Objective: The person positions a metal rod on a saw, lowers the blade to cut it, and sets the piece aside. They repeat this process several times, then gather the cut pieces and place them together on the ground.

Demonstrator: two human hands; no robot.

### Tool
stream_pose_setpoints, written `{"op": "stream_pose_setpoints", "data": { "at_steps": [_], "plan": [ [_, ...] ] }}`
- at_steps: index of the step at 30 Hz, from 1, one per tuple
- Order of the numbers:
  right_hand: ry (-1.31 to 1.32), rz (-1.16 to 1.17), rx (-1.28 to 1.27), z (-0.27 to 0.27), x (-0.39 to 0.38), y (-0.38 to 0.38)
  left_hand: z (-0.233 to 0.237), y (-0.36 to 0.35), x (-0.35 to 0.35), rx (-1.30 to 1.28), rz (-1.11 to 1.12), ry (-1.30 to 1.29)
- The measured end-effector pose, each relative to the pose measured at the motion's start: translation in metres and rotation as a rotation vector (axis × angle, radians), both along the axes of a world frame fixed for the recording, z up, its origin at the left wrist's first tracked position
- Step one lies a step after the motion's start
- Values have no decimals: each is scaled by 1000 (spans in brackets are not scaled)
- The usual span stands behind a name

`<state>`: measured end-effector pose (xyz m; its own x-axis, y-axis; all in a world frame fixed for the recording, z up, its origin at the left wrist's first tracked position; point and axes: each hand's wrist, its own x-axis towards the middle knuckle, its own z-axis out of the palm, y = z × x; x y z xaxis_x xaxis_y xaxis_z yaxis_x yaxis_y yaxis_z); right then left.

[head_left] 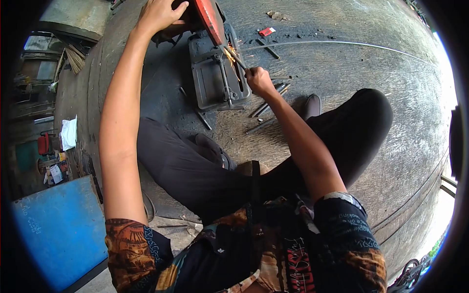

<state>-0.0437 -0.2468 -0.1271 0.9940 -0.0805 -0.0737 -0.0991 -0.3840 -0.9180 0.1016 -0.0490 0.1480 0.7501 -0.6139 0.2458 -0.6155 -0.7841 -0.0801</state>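
Note:
A cut-off saw with a red blade guard [209,22] and a grey metal base [200,88] stands on the ground before me. My left hand [159,17] is up at the saw's dark handle, thumb apart; its fingertips run out of the frame. My right hand [259,80] is closed around a short dark metal rod [239,59], whose far end meets the saw beneath the guard. Orange sparks [230,52] spray from there. A clamp screw [222,73] lies along the base, left of my right hand. The blade's edge is mostly hidden by guard and sparks.
A long thin metal bar [342,42] stretches right from the saw. Cut metal pieces [266,106] lie near my right foot, another rod [195,108] by the base. A small red packet [266,31] lies beyond. At left is a blue panel [63,229].

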Motion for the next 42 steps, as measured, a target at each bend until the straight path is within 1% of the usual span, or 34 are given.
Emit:
{"op": "stream_pose_setpoints", "data": {
  "at_steps": [4,6,12,17,19,22,24,28,31,34,37,42],
  "plan": [
    [-6,-14,-51,2,-1,1,0,-1,-1,-18,27,-4],
    [-73,-10,-87,4,-2,0,0,-2,-3,-8,26,4],
    [-136,-7,-99,5,-5,0,-1,0,-3,8,41,8],
    [-107,0,-107,4,-6,-2,-3,1,-1,4,43,15],
    [-106,-1,-119,3,-7,-3,-4,-1,-5,-14,143,19],
    [-125,12,-150,-7,-6,-4,-6,1,-2,-14,121,7],
    [-77,5,-220,-13,-4,-3,-7,2,0,-19,101,3],
    [-29,46,-214,-11,-5,-6,-8,3,0,-37,76,-12],
    [-75,36,-244,-6,-6,-6,-9,5,3,-56,33,-17],
    [-78,23,-230,-1,-6,-6,-8,5,2,-67,25,-14],
    [-136,-1,-220,2,-6,-5,-8,6,4,-63,14,-22],
    [-136,14,-180,0,-4,-5,-9,3,-1,-70,95,-17]
  ]
}}
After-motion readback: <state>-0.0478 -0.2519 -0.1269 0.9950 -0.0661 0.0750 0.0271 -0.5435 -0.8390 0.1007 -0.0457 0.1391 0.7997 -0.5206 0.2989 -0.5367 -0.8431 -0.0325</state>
